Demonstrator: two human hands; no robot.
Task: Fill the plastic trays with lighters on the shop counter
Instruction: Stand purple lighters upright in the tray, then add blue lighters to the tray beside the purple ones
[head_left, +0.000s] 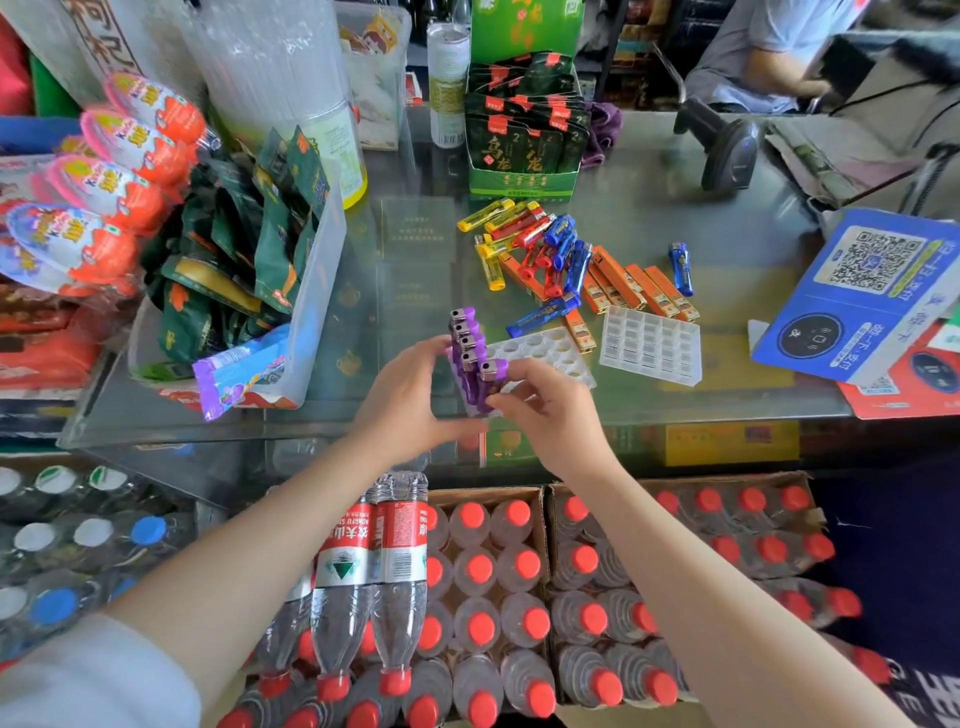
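Head view: one row of purple lighters (470, 353) stands in near tray (550, 353); right hand (550, 415) pinches the nearest one, left hand (410, 395) steadies the row. Second tray (649, 345) empty, loose lighters (566, 260) pile on bench beyond. Mostly undone.

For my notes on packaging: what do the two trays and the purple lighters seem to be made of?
Both trays look like thin clear plastic: glossy, moulded pockets, counter showing through. The purple lighters look like smooth plastic bodies with shiny metal tops, probably steel; the hands partly hide them.
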